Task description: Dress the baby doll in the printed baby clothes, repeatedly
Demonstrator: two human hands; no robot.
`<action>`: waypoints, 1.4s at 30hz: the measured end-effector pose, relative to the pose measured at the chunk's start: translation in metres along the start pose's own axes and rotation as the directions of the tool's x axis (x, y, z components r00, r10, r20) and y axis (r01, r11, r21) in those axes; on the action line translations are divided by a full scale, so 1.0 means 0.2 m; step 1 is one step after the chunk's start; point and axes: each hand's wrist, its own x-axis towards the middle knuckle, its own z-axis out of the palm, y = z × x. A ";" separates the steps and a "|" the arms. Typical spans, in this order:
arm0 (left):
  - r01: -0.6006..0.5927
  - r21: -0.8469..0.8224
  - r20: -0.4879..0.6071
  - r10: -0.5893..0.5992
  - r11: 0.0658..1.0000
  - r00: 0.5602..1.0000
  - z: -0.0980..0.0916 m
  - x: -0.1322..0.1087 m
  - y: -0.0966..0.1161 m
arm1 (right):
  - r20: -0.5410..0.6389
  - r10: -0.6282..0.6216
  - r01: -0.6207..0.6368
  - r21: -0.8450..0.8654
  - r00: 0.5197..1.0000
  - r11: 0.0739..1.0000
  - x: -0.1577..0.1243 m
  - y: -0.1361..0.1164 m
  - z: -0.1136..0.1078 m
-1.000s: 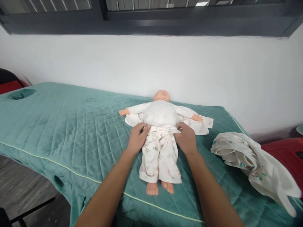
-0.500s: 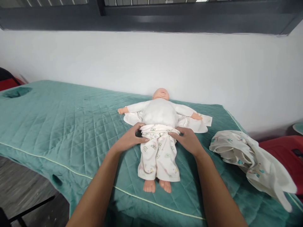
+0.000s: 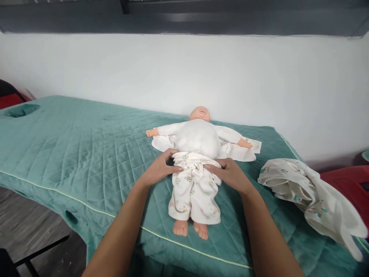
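Observation:
A baby doll (image 3: 197, 136) lies on its back on a green quilted cover, arms spread and bare feet towards me. White printed baby pants (image 3: 194, 192) cover its legs, their waistband bunched at the hips below the white padded belly. My left hand (image 3: 161, 167) pinches the waistband at the doll's hip on the left side. On the opposite hip my right hand (image 3: 229, 173) grips the pants, thumb on the front, other fingers partly hidden behind the cloth. A white garment (image 3: 239, 154) lies spread beneath the doll's torso and arms.
The green quilted bed (image 3: 86, 154) has a hole (image 3: 21, 110) at its far left. A crumpled white printed cloth (image 3: 314, 200) lies at the right, beside a red object (image 3: 350, 184). A white wall (image 3: 173, 73) stands behind, with a dark frame (image 3: 184, 19) above.
My right hand has pulled the waistband slightly outward at its side. My left hand keeps its hold. The whole view has shifted a little.

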 end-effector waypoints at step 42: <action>0.057 0.190 -0.343 0.012 0.980 0.939 0.24 -0.14 0.00 | -0.438 -0.143 0.024 -0.267 0.887 0.963 0.13 0.10 0.05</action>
